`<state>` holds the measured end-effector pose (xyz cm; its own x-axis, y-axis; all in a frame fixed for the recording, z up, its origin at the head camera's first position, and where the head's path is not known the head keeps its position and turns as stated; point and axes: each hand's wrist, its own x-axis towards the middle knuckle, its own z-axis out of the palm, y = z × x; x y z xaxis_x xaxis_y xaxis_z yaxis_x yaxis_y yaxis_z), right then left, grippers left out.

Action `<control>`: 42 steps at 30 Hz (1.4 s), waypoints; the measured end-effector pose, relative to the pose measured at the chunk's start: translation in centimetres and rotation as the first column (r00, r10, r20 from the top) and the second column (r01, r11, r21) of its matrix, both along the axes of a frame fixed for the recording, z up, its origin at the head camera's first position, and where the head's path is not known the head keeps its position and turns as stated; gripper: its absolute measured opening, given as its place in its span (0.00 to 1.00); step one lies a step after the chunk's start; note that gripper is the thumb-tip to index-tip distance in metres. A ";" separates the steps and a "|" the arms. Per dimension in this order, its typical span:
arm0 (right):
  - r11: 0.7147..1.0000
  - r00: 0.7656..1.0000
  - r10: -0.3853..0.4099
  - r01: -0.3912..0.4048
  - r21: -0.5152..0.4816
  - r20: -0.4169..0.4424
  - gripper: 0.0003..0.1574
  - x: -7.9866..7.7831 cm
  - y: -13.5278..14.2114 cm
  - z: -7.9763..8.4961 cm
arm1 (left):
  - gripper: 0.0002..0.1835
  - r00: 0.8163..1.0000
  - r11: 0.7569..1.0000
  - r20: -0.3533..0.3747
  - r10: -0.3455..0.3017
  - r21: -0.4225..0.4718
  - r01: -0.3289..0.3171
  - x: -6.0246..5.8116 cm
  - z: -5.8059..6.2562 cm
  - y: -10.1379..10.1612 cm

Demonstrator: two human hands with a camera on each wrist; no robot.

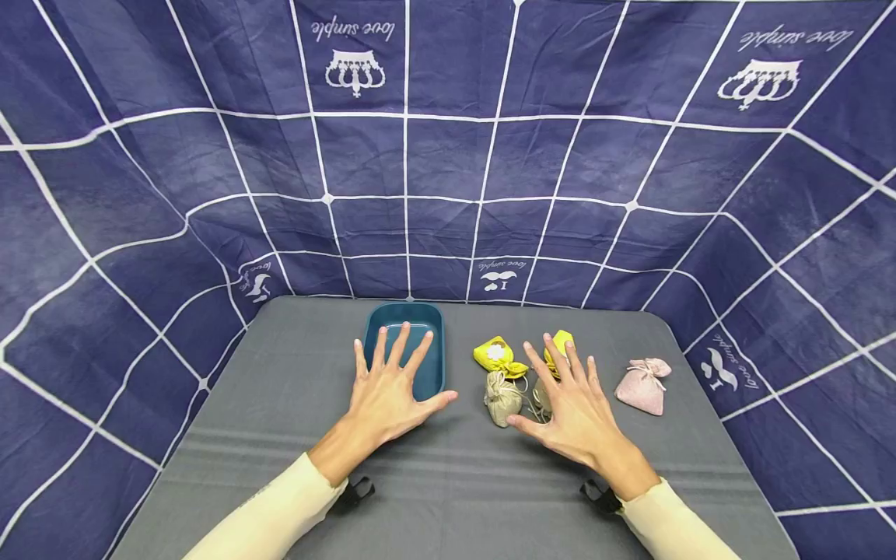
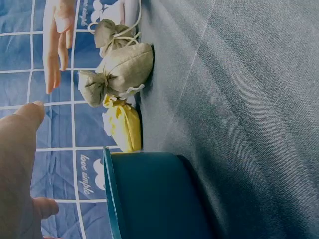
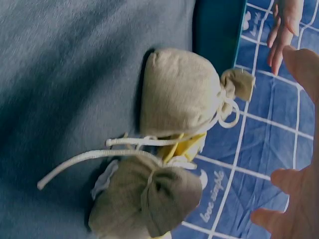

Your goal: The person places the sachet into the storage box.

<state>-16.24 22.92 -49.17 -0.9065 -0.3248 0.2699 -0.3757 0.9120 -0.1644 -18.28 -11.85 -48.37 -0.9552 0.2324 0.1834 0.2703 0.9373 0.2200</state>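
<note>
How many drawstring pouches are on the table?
5 in the head view: a pink pouch right of the right hand; one yellow pouch and one beige pouch to its left; another yellow pouch and a second beige pouch partly hidden behind it. More could be hidden there.

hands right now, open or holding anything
Left hand: open, fingers spread, holding nothing.
Right hand: open, fingers spread, holding nothing.

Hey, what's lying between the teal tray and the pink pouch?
In the head view, two yellow pouches and two beige pouches lie between them; the right hand partly hides two.
</note>
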 end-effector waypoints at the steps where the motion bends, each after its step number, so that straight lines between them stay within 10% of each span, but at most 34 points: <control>1: 1.000 1.000 0.009 -0.009 -0.006 -0.003 0.79 0.0 -0.2 0.0 | 0.63 1.000 1.000 0.001 0.002 0.001 -0.002 0.1 0.0 -0.1; 24: 0.958 0.956 0.287 -0.287 0.004 -0.058 0.68 -0.6 -7.9 -0.8 | 0.59 0.992 0.988 0.090 0.092 0.116 -0.103 1.0 -2.8 -4.7; 42: 0.886 0.894 0.447 -0.437 0.156 -0.036 0.55 -0.7 -11.0 -2.3 | 0.60 0.968 0.899 0.238 0.077 0.403 -0.170 1.5 -3.6 -6.5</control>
<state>-16.89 11.94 -51.50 -0.6408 -0.7265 0.2480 -0.7511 0.6602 -0.0067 -16.83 -18.34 -51.97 -0.9980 0.0568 0.0286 0.0620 0.7687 0.6366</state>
